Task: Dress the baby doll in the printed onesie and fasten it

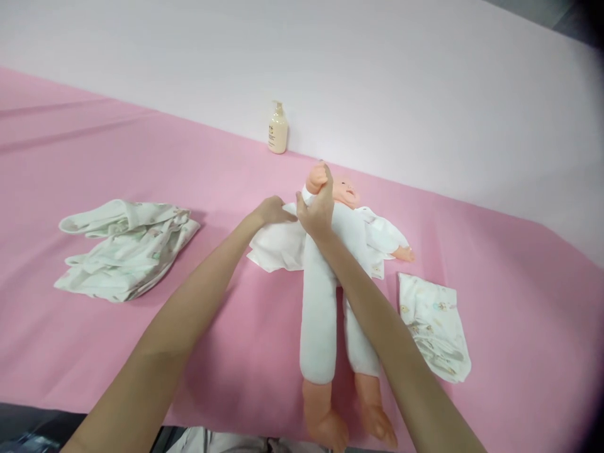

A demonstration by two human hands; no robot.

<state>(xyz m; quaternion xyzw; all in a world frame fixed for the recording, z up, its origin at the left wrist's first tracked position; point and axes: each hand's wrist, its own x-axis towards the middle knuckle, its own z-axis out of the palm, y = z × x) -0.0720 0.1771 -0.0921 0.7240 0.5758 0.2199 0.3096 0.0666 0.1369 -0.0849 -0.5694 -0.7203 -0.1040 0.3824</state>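
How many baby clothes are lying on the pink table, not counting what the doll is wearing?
2. A crumpled printed garment lies far left of the doll; a folded printed piece lies right of its legs. More could be hidden under the doll.

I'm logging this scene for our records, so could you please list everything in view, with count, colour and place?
Baby doll: one, peach skin with a white cloth body, lying face up on the pink sheet, feet toward the camera.
White garment: one, spread under and beside the doll's upper body.
Bundled printed cloth: one, white with pale green print, left on the sheet.
Folded printed cloth: one, white with small prints, right of the doll's legs.
Pump bottle: one, cream, upright at the far edge of the sheet.
Pink sheet: one, covering the surface.
Wall: pale, behind the sheet.
Left hand: one, resting on the white garment.
Right hand: one, gripping the doll's raised arm.
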